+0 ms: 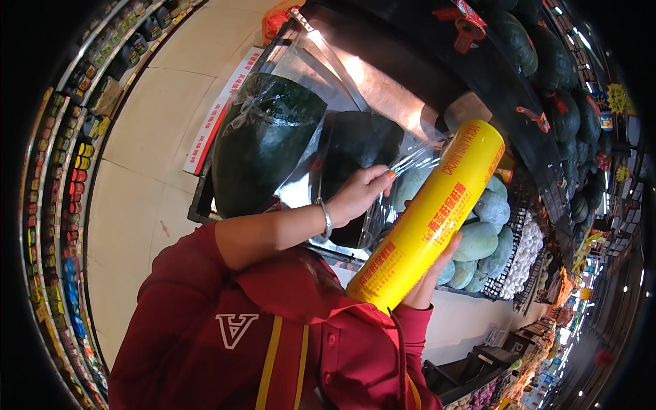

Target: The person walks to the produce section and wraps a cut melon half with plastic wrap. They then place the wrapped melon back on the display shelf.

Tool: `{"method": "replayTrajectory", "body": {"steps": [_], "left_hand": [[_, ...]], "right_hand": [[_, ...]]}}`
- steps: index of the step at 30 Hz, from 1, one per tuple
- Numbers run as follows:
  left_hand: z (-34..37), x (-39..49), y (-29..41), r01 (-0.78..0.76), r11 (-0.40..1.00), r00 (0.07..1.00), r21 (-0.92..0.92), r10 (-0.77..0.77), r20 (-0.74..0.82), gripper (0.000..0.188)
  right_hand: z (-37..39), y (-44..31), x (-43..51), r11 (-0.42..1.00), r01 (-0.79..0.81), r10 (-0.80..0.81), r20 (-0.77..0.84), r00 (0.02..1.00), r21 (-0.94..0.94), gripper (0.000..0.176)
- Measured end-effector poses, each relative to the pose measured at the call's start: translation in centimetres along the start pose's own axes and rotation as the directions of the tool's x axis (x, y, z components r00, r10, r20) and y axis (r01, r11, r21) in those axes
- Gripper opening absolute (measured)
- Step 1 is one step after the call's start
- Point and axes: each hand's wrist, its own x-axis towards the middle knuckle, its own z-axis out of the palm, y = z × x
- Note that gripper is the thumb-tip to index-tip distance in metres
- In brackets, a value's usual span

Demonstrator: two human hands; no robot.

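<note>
My right hand (441,264) holds a large yellow roll of cling film (428,218) from beneath, tilted across my chest. With thumb and fingertips, my left hand (361,192) pinches the free edge of the clear film (417,158), which stretches from the roll in creased strands. Below that hand sits a dark green gourd piece (359,146), partly hidden by my forearm. To its left stands a larger dark green gourd piece (266,138) with film wrinkled over its top. A long knife (335,64) lies behind them, its patterned handle pointing away.
Pale green oval fruits (476,241) fill a black crate right of the roll, beside white produce (523,256). Large dark green gourds (556,56) are stacked on the upper right display. Shelves of jars and bottles (77,174) line the left, across a tiled floor (154,138).
</note>
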Motion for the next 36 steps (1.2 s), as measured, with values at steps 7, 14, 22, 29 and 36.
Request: {"method": "replayTrajectory", "body": {"steps": [7, 14, 22, 29, 36], "left_hand": [[-0.2, 1.2, 4.3, -0.338, 0.897, 0.919, 0.284, 0.38, -0.106, 0.027], [-2.7, 2.6, 7.1, -0.294, 0.863, 0.936, 0.41, 0.347, -0.06, 0.025], [-4.5, 3.5, 9.5, -0.332, 0.792, 0.905, 0.513, 0.421, -0.064, 0.025], [-6.4, 4.2, 10.2, -0.24, 0.81, 0.915, 0.534, 0.373, -0.153, 0.026], [-9.5, 5.5, 9.8, -0.322, 0.726, 0.871, 0.607, 0.479, -0.111, 0.029]], "right_hand": [[3.0, 2.9, 1.5, 0.99, 0.125, -0.12, -0.079, 0.99, 0.064, 0.088], [1.8, 4.1, 3.0, 0.958, 0.047, -0.095, 0.157, 0.983, 0.283, 0.087], [-2.4, 5.7, 5.5, 0.716, -0.228, -0.105, 0.425, 0.899, 0.66, 0.073], [-0.2, 6.2, 3.6, 0.816, -0.139, -0.103, 0.377, 0.92, 0.562, 0.084], [-2.3, 6.9, 3.6, 0.873, 0.04, -0.121, 0.137, 0.983, 0.486, 0.098]]}}
